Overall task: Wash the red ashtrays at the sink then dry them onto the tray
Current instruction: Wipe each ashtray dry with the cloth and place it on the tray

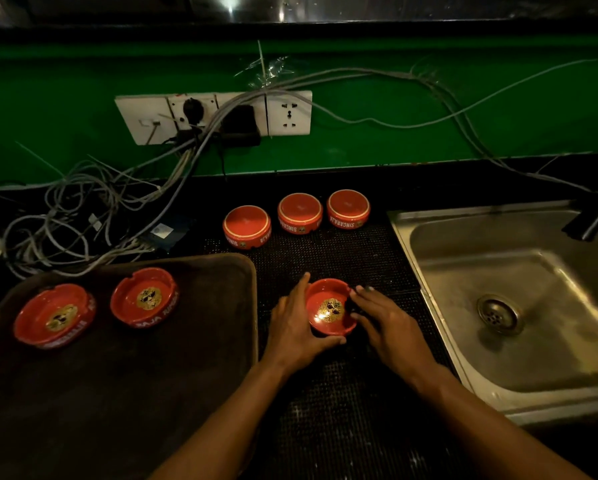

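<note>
A red ashtray [329,306] with a gold emblem sits upright on the black mat [342,393] between my hands. My left hand [295,327] cups its left side, thumb curled under its near rim. My right hand [384,323] touches its right rim with fingertips. Two red ashtrays [54,315] [144,296] lie upright on the dark tray [117,393] at left. Three more red ashtrays [247,226] [300,212] [348,207] stand upside down at the back of the mat. The steel sink [519,306] is at right.
A dark faucet [595,216] reaches over the sink's far right corner. A tangle of grey cables [82,216] lies on the counter behind the tray, running up to a socket panel [214,116] on the green wall.
</note>
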